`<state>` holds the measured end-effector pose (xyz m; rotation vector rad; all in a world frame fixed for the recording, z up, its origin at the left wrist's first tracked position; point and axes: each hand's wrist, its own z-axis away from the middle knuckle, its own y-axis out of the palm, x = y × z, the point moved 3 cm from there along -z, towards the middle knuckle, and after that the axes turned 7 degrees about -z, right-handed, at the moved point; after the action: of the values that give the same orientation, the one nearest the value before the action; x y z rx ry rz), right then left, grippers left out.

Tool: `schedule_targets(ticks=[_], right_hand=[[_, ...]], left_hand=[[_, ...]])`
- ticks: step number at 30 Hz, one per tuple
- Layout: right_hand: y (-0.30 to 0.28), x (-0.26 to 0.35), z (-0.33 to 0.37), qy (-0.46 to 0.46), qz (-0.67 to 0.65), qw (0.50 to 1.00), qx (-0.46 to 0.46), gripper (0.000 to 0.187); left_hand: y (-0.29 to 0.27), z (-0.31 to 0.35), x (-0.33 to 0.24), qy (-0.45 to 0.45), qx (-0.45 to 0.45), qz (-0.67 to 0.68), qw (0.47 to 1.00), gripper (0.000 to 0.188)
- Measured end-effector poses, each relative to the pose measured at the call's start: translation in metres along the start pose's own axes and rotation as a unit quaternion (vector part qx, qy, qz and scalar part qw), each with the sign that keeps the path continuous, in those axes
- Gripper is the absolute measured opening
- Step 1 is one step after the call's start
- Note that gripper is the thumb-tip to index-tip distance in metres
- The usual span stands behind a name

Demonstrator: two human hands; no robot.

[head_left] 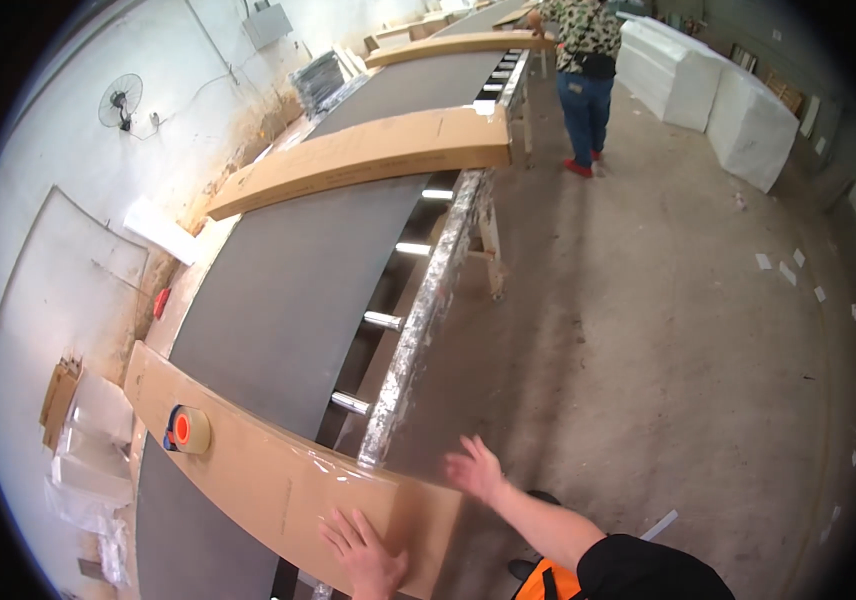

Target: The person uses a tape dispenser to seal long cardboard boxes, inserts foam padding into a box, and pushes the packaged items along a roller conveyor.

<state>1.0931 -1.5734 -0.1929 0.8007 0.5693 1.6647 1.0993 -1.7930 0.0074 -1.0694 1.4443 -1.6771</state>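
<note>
A long brown cardboard box (278, 470) lies across the grey conveyor belt (288, 290) right in front of me. My left hand (363, 555) rests flat on its top near the right end, fingers spread. Just off that end, in the air, is my right hand (478, 470), its fingers apart and nothing in them. Clear tape shines along the box's far edge. Toward the box's left end sits a tape dispenser (188, 429) with a wide roll, an orange core and a blue part.
Another long carton (368, 150) crosses the belt ahead, and a third (458, 45) lies farther off. Metal rollers (383, 320) show beside the belt's right rail (413, 345). A person (588, 80) stands by the far carton. White wrapped blocks (708, 90) stand at right; paper scraps dot the floor.
</note>
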Motion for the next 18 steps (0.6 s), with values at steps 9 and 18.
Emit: schedule_targets(ticks=[9, 18], right_hand=[[0.093, -0.087, 0.026, 0.089, -0.193, 0.976, -0.048, 0.05], [0.071, -0.081, 0.018, -0.111, 0.192, 0.957, -0.184, 0.025]], left_hand=[[0.01, 0.01, 0.014, 0.022, -0.064, 0.009, 0.998, 0.096], [0.007, 0.006, 0.029, 0.016, -0.033, 0.031, 0.999, 0.09]])
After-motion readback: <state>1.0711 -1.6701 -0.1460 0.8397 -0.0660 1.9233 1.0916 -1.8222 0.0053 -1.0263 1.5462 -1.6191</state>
